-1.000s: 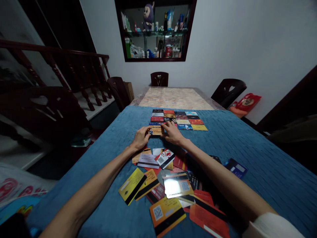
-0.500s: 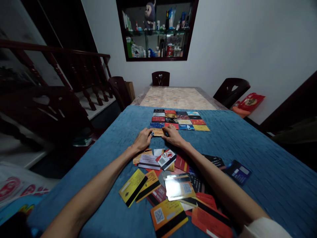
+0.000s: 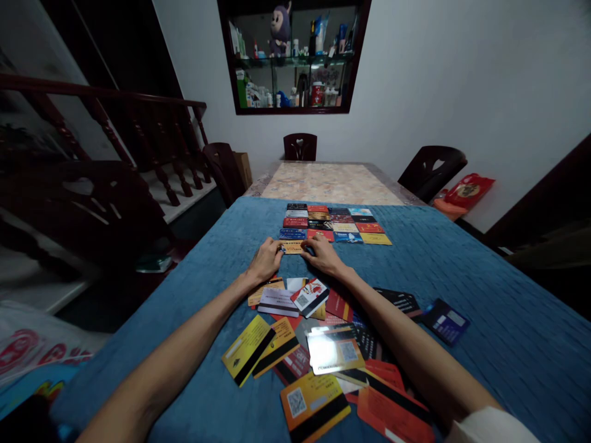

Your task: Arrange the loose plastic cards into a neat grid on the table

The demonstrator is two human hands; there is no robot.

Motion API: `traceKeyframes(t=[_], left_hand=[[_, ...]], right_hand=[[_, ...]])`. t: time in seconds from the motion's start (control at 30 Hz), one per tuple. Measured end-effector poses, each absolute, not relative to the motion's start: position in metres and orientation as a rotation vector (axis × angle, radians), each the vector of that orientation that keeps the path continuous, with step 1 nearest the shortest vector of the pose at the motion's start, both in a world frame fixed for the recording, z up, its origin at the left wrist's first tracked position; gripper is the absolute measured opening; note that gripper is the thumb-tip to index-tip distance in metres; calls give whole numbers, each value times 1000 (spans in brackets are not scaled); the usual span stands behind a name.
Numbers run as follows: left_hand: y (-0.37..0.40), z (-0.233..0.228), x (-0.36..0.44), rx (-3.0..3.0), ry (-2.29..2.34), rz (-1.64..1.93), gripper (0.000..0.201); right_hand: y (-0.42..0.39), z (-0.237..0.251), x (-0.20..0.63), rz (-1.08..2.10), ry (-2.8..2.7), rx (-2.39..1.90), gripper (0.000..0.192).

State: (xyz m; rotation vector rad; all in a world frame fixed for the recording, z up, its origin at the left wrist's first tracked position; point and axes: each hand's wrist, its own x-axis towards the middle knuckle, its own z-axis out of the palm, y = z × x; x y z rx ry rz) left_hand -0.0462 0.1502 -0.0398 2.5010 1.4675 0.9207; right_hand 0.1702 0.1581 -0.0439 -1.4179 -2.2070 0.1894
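An orange-yellow plastic card [image 3: 292,247] lies just below the left column of a card grid, its two short ends between my hands. My left hand [image 3: 266,258] has its fingers closed on the card's left end. At the right end, my right hand [image 3: 322,253] grips it with thumb and fingers. Directly above is a blue card [image 3: 293,234], and a red card [image 3: 321,235] sits partly behind my right fingers. Between my forearms spreads a loose pile of cards, among them a white-and-red card [image 3: 310,296], a yellow card [image 3: 248,349] and a shiny silvery card [image 3: 335,349].
A blue cloth [image 3: 194,307] covers the near table; its far end shows a patterned top [image 3: 323,178]. One dark blue card [image 3: 446,321] lies right of my forearm. Chairs [image 3: 431,169] stand around the table. A wall cabinet [image 3: 295,111] hangs beyond.
The orange-yellow card and both hands stay almost in place, with only a slight shift of the fingers. The pile and the grid look the same.
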Motion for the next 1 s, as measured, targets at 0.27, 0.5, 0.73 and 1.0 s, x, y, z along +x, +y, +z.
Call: traceKeyframes(t=[0.27, 0.5, 0.73, 1.0], left_hand=[[154, -35, -48, 2484, 1495, 835, 23], [158, -36, -52, 2457, 1452, 883, 25], [157, -34, -54, 2464, 1394, 872, 27], [157, -33, -57, 2422, 1385, 891, 25]], right_hand=[[153, -38, 169, 161, -2247, -1395, 17], [151, -36, 169, 136, -2256, -1420, 18], [149, -33, 170, 136, -2276, -1419, 16], [147, -28, 171, 147, -2294, -1421, 17]])
